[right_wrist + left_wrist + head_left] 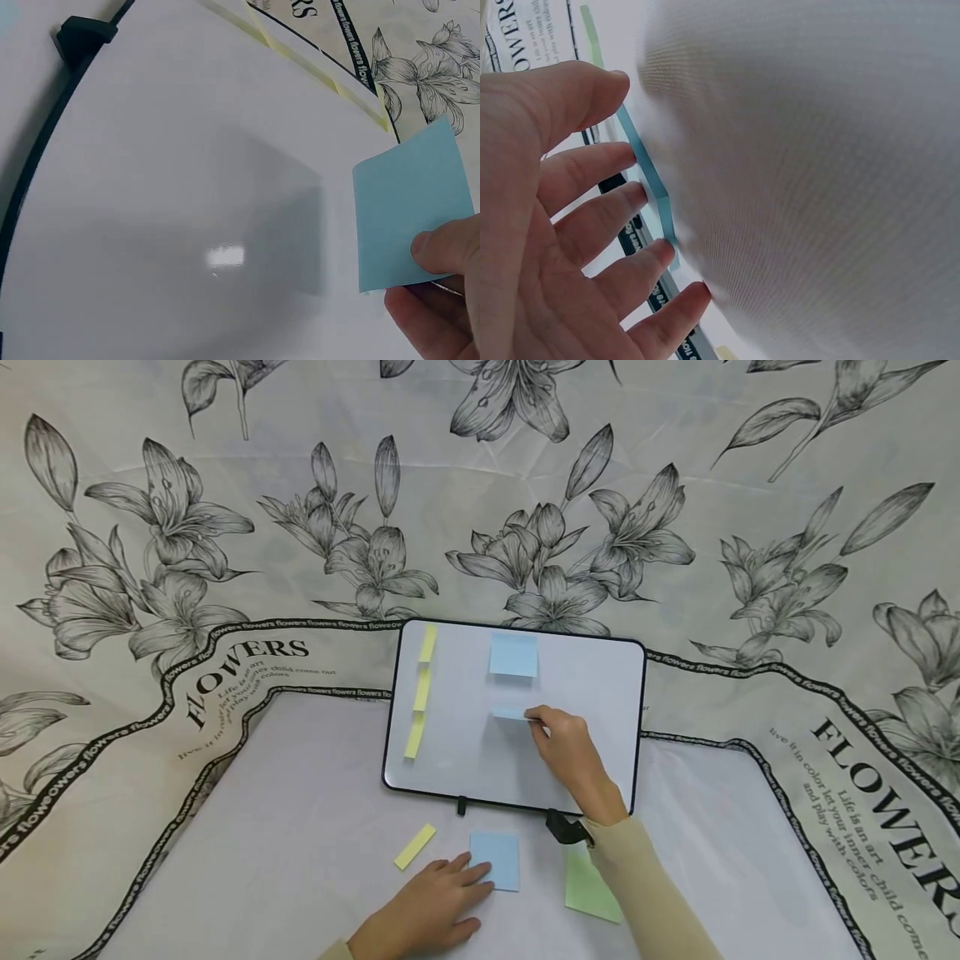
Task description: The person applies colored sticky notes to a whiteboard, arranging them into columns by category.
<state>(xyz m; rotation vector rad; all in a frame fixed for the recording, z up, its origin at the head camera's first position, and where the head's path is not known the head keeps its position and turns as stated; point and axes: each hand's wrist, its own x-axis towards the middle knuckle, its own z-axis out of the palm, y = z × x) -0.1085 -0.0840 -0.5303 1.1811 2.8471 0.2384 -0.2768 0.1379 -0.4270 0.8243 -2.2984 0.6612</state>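
My right hand (570, 750) is at the white board (453, 756), pinching a blue sticky note (401, 206) between thumb and fingers at one edge. The head view shows this note nearly edge-on, below another blue sticky note (513, 655) stuck near the board's top. On the table, the fingertips of my left hand (438, 903) rest at the left edge of a pad of blue sticky notes (504, 853). Its fingers are spread and gently bent; the left wrist view shows the fingertips along the pad's teal side.
Several yellow strips (422, 690) run down the board's left side. A narrow yellow pad (415, 847) lies left of the blue pad. To the right, a green pad (588, 889) is partly under the right sleeve. Flower-printed cloth (420, 485) hangs behind the board.
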